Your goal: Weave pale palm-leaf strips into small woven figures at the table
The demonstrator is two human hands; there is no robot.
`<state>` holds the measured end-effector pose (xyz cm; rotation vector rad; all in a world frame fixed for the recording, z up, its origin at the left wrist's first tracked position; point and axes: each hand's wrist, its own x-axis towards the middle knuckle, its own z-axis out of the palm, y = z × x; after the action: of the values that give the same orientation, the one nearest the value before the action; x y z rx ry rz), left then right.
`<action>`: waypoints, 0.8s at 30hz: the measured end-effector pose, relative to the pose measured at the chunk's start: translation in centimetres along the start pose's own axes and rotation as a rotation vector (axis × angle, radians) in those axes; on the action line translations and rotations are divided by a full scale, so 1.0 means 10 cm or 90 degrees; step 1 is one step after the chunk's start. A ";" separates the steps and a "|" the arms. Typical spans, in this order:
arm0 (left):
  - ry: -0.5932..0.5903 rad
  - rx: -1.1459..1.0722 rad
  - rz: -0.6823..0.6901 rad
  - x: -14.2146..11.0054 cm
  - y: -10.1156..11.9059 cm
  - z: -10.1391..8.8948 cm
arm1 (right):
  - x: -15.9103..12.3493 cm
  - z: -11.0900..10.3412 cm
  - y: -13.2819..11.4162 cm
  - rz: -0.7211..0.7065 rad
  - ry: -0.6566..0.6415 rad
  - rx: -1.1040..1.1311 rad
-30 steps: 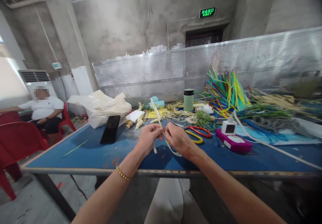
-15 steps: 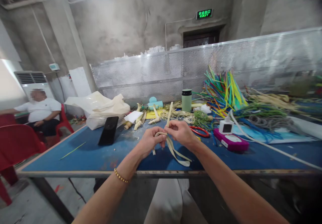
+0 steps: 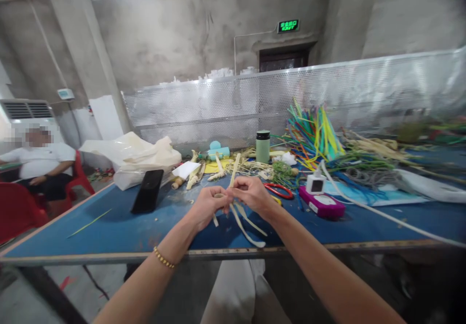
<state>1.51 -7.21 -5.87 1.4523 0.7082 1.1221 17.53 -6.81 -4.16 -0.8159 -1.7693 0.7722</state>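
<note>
At the far left, a person in a white shirt (image 3: 47,161) sits beside a red chair (image 3: 22,212), well apart from the blue table (image 3: 109,239). On the table's left part lies a thin green strip (image 3: 89,224). Further right come a crumpled pale plastic bag (image 3: 136,156), a black phone (image 3: 147,191) lying just in front of it, and a white piece of paper (image 3: 186,169). The left hand (image 3: 207,205), with a gold beaded bracelet (image 3: 162,259) at its wrist, is nearly closed, thumb and fingers pinched on pale flat strips (image 3: 235,169). These are held above the table near its front edge, between the 2 hands: an end points up, a short end hangs below the left hand, and 2 longer tails trail down to the right. The right hand (image 3: 251,195) is curled, its thumb and forefinger pinching the strips right beside the left fingertips; its other fingers are folded in. Behind the right hand stands a green bottle with a black lid (image 3: 262,150). Just right of that hand lies a red loop handle (image 3: 290,193), then a purple box (image 3: 323,207) bearing a white plug (image 3: 316,183), with a bundle of coloured strips (image 3: 316,134) behind.
</note>
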 end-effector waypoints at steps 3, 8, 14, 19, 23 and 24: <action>0.000 0.038 0.011 0.01 -0.01 -0.01 | 0.01 0.00 0.00 0.000 0.017 -0.002; 0.108 0.191 0.100 0.06 0.02 -0.07 | 0.01 -0.01 -0.10 0.071 0.102 0.045; 0.355 0.501 0.368 -0.05 0.16 -0.05 | 0.02 -0.03 -0.12 0.093 0.150 0.108; 0.147 0.487 0.297 -0.09 0.11 0.11 | 0.01 -0.03 -0.11 0.088 0.132 0.124; 0.135 0.342 0.206 -0.02 -0.03 0.17 | 0.00 -0.04 -0.11 0.079 0.098 0.118; 0.124 0.304 0.185 -0.01 -0.05 0.17 | 0.00 -0.04 -0.11 0.076 0.091 0.114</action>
<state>3.11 -7.81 -6.29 1.9103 0.9720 1.3933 17.68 -7.41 -3.17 -0.8405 -1.5111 0.9147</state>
